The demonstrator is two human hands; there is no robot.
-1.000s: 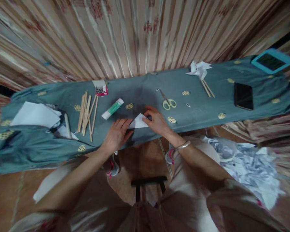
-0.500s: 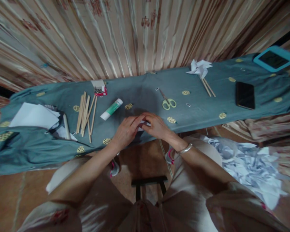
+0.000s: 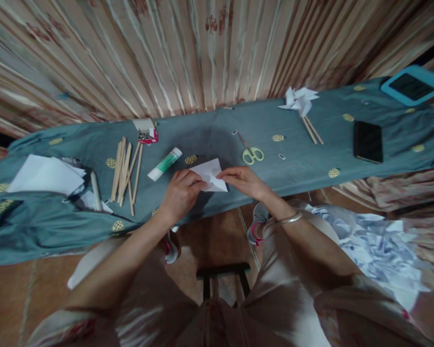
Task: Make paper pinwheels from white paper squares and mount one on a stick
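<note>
A small white sheet of paper (image 3: 210, 168) lies near the front edge of the cloth-covered table, between my two hands. My left hand (image 3: 183, 193) pinches its left side, thumb on top of the paper. From the other side, my right hand (image 3: 244, 180) grips the right part of the sheet between thumb and fingers. A silver bangle circles my right wrist. Just beyond the left hand lies a green and white glue stick (image 3: 165, 164). Green-handled scissors (image 3: 252, 153) rest behind the right hand.
Several wooden sticks (image 3: 125, 171) and a small red box (image 3: 147, 132) of metal pins lie left. Farther left is a stack of white paper (image 3: 45, 173). White pinwheels (image 3: 299, 100), a black phone (image 3: 368, 141) and a blue-framed tablet (image 3: 414, 86) sit right. Folded papers (image 3: 379, 246) fill a bag below.
My hands have drawn apart, the right one moving to the right. The paper, mostly covered by my fingers before, now shows flat between them.
</note>
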